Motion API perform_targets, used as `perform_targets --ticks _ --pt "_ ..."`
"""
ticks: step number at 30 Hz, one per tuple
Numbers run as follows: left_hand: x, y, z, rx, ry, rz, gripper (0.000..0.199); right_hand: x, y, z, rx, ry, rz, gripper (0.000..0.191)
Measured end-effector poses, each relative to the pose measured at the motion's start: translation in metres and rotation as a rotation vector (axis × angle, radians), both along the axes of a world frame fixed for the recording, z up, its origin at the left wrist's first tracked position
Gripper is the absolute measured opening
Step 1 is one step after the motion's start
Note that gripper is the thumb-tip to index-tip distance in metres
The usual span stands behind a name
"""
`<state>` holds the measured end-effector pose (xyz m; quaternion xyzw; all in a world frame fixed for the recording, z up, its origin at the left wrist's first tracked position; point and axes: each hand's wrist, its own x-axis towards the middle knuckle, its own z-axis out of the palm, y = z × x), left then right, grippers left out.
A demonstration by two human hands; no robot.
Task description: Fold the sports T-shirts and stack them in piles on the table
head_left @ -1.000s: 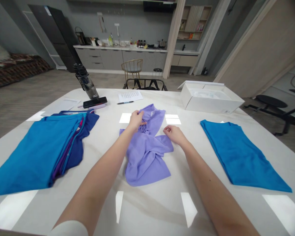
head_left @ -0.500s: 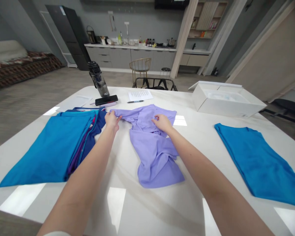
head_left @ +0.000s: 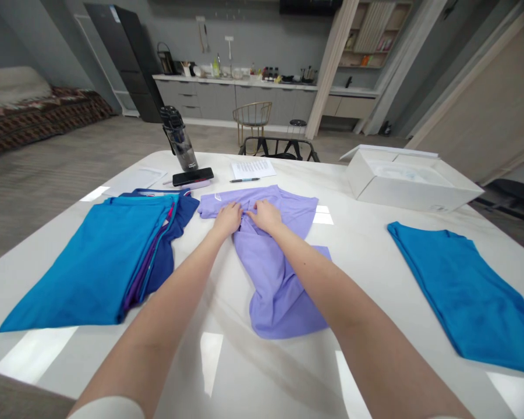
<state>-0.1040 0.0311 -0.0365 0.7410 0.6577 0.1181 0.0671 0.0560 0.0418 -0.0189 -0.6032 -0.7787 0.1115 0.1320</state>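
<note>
A lavender shirt (head_left: 266,279) lies rumpled on the white table (head_left: 192,349), one sleeve stretched out to the left with a small white mark on it. My left hand (head_left: 229,219) pinches the fabric near the base of that sleeve. Close beside it, my right hand (head_left: 264,216) grips the same cloth, its fingers nearly touching the left ones. Folds of fabric bunch up between the two hands, and my right forearm covers part of the shirt's right side.
A stack of folded blue and purple clothes (head_left: 96,262) lies at left, and a folded blue garment (head_left: 467,297) at right. Farther back are a water bottle (head_left: 181,142), a phone (head_left: 193,177), a printed sheet (head_left: 254,169), a pen (head_left: 244,180) and an open white box (head_left: 413,180).
My left hand has moved right from the sleeve's end to its base. My right hand has shifted slightly left, bringing both together on the cloth. The sleeve now lies flatter.
</note>
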Motion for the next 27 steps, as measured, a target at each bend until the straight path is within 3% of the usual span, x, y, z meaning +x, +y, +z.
perform_targets --ticks 4,8,12,17,23,27 --pt "-0.005 0.001 -0.012 -0.057 -0.001 0.019 0.052 0.004 0.003 -0.003 -0.041 -0.008 -0.035 0.025" --pt "-0.005 -0.004 -0.014 -0.046 0.015 0.024 0.057 0.042 0.009 0.004 0.009 0.114 -0.070 0.021" --pt "-0.004 -0.004 -0.013 -0.057 0.036 0.030 0.058 0.087 0.010 0.015 -0.009 0.106 -0.082 0.020" --pt "-0.009 -0.003 -0.011 -0.097 0.057 0.026 0.061 0.175 -0.001 0.021 0.055 0.112 -0.313 0.024" --pt "-0.006 -0.004 -0.006 -0.125 0.078 0.057 0.061 0.313 -0.028 -0.004 0.063 0.028 -0.621 0.027" --pt "-0.002 -0.007 0.002 -0.156 0.087 0.113 0.061 0.349 -0.049 -0.008 -0.062 -0.121 -0.739 0.028"
